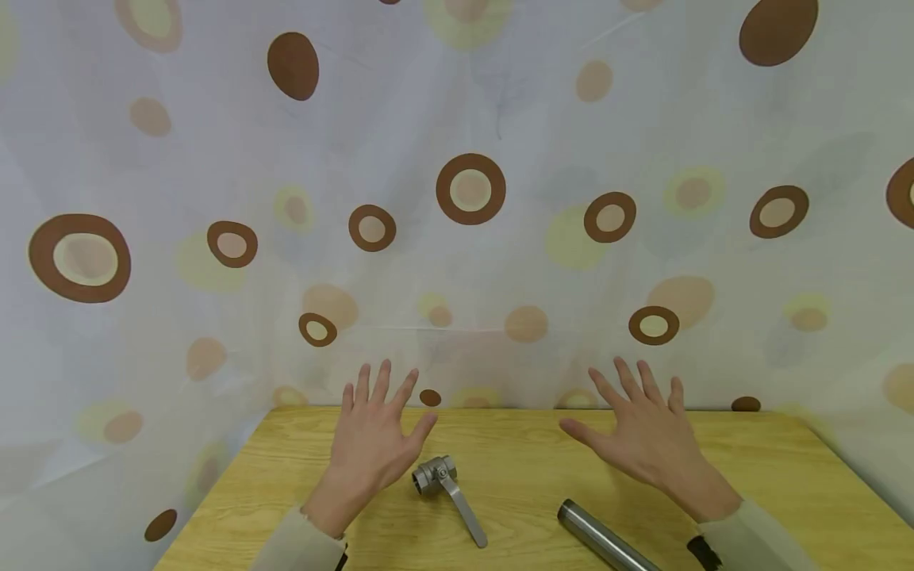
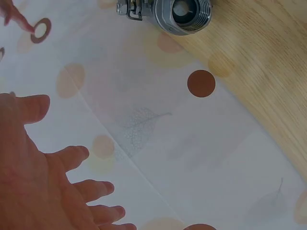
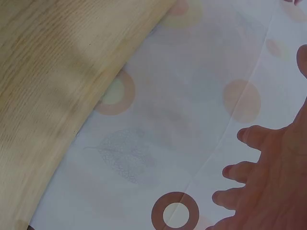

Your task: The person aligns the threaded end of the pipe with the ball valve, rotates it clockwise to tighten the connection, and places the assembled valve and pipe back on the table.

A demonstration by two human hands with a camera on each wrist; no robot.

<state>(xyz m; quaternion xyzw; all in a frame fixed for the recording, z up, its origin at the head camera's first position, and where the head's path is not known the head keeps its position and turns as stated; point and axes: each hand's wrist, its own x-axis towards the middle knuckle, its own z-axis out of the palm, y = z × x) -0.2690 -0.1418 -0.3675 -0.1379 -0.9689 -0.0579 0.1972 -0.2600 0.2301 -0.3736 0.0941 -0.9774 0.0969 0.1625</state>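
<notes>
Both hands are held up over the wooden table with fingers spread and nothing in them. My left hand (image 1: 374, 444) is nearest to a metal ball valve (image 1: 435, 474), which lies just right of it with its long flat lever handle (image 1: 466, 511) pointing toward me. In the left wrist view the valve's threaded opening (image 2: 187, 13) shows at the top edge, apart from the left hand's fingers (image 2: 98, 190). A grey metal pipe (image 1: 603, 538) lies closer to me, below and left of my right hand (image 1: 646, 436); its near end is cut off by the frame.
The wooden table (image 1: 514, 452) ends at a white curtain (image 1: 400, 143) printed with brown rings and pale dots, which hangs behind its far edge and along the sides. Light sleeves cover both forearms, with a dark band (image 1: 703, 553) at the right wrist.
</notes>
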